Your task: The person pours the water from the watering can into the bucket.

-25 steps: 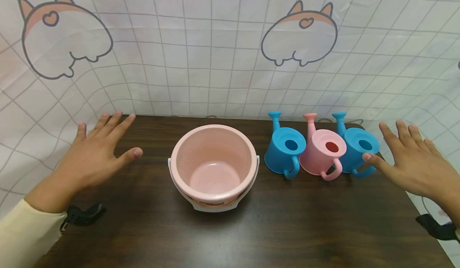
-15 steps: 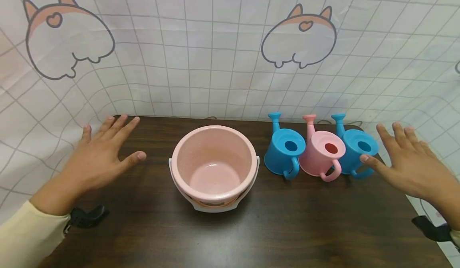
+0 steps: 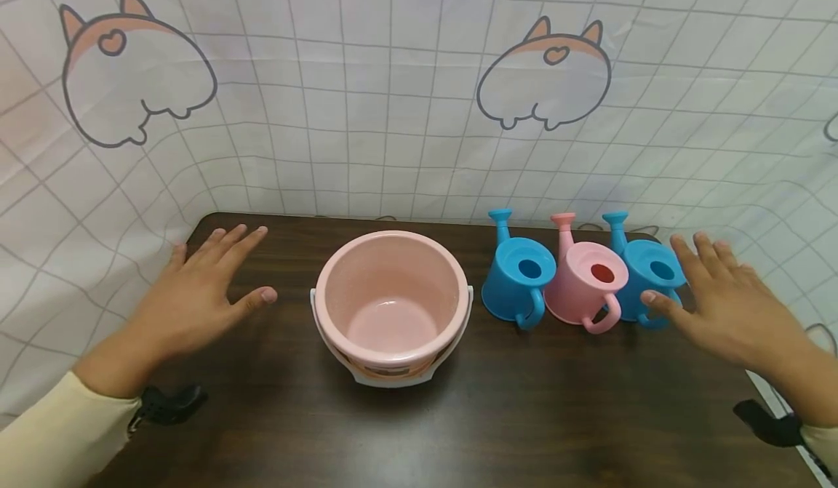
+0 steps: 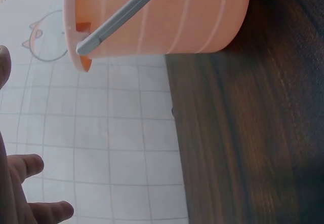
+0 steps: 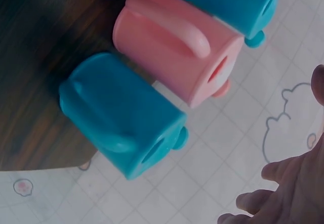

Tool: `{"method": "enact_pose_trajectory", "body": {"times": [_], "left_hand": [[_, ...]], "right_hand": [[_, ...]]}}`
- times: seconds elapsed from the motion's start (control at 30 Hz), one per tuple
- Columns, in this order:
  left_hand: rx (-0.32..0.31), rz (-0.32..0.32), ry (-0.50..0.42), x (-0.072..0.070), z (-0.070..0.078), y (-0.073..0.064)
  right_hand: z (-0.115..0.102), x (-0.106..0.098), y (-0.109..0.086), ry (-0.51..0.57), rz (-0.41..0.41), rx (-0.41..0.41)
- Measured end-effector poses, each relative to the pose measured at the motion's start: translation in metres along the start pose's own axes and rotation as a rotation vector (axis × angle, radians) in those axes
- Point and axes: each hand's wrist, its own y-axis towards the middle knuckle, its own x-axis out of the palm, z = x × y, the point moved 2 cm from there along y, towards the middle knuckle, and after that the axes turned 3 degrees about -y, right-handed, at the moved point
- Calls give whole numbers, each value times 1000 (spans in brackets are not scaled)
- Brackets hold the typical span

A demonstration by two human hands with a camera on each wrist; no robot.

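Observation:
A pink bucket [image 3: 393, 295] with a white handle [image 3: 393, 382] hanging down its front stands upright on the dark wooden table. To its right, three small watering cans stand in a row: a blue one [image 3: 513, 292], a pink one [image 3: 576, 292] and another blue one [image 3: 644, 277]. My left hand [image 3: 193, 302], fingers spread, hovers left of the bucket and holds nothing. Spread likewise, my right hand [image 3: 733, 310] is beside the right blue can; its thumb overlaps that can's handle in the head view, while the right wrist view shows them apart.
A white grid-patterned cloth [image 3: 366, 110] with animal drawings hangs behind the table [image 3: 419, 437] and along its sides. Thin cords [image 3: 386, 218] peek out at the table's back edge. Each wrist wears a black strap [image 3: 172, 404].
Both hands have shifted slightly inward in the head view, the right one closer to the right blue watering can. The camera view has tilted a little; bucket and cans stay in place.

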Motion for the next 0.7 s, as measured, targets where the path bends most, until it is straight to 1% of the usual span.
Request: {"method": "enact_pose_trajectory", "body": {"times": [0.17,0.4,0.7], "left_hand": [[22,41,-36,4,4,-1],[77,97,-110,13,8,-1],[119,131,-193,24,15,0]], "right_hand": [[-3,4,1,31,-4,-21],[-12,8,-1,65,8,-40],[-19,13,-3,91,59,-73]]}}
